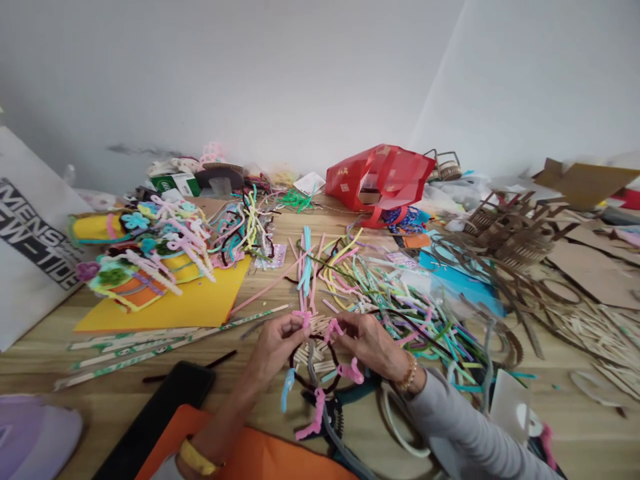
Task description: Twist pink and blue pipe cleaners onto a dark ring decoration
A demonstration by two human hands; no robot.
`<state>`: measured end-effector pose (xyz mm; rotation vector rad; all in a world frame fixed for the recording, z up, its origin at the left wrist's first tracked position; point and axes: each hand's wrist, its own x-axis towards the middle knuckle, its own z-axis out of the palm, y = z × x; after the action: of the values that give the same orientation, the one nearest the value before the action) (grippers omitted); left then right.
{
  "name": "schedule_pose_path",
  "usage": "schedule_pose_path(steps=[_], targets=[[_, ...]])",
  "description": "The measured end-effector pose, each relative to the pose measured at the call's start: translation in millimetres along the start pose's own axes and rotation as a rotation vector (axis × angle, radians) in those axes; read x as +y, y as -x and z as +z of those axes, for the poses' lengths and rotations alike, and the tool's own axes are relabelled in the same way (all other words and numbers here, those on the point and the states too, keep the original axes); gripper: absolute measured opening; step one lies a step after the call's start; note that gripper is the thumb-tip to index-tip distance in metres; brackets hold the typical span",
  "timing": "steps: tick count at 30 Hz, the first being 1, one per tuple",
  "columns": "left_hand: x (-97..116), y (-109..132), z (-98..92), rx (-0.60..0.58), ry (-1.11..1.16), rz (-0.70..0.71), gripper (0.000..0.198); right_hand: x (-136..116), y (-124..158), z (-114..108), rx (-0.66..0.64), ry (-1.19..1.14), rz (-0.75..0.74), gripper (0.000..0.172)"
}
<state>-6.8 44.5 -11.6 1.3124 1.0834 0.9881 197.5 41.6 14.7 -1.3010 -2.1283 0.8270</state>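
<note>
Near the front middle of the table, both hands pinch parts of a dark ring hung with short pipe cleaner pieces. My left hand (275, 348) is closed on a pink pipe cleaner (303, 318) at the ring's upper left. Opposite it, my right hand (371, 341) is closed on another bent pink pipe cleaner (334, 329). The dark brown ring (293, 377) looks like a bent pipe cleaner. From its lower side hang a blue piece (287, 389) and pink pieces (316, 417). Beneath lie short wooden sticks (323, 368) and black-handled pliers or cutters (334, 421), partly hidden.
Loose coloured pipe cleaners (415, 313) spread to the right. Decorated yellow and orange baskets (135, 283) stand left on yellow sheets (220, 300). A red bag (345, 177) and brown woven baskets (520, 233) are behind. A black phone-like slab (160, 420) and orange sheet (270, 453) lie in front.
</note>
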Motion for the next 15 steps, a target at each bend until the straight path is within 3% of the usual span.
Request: schedule_pose_path(steps=[6,10,13,15], targets=[[2,-1,-3.9,0.103,0.067,-0.069,0.022,-1,10,-20,0.150,0.023,-0.010,0.013],[3,0,-2.3,0.041,0.048,-0.046,0.023,-22,22,-31,0.313,0.027,-0.105,0.015],[-1,0,0.4,-0.041,-0.012,-0.008,0.025,-42,33,-29,0.203,0.064,-0.211,0.012],[-6,-1,2.2,-0.041,-0.039,0.020,0.027,-51,39,-23,0.035,0.116,-0.318,0.012]])
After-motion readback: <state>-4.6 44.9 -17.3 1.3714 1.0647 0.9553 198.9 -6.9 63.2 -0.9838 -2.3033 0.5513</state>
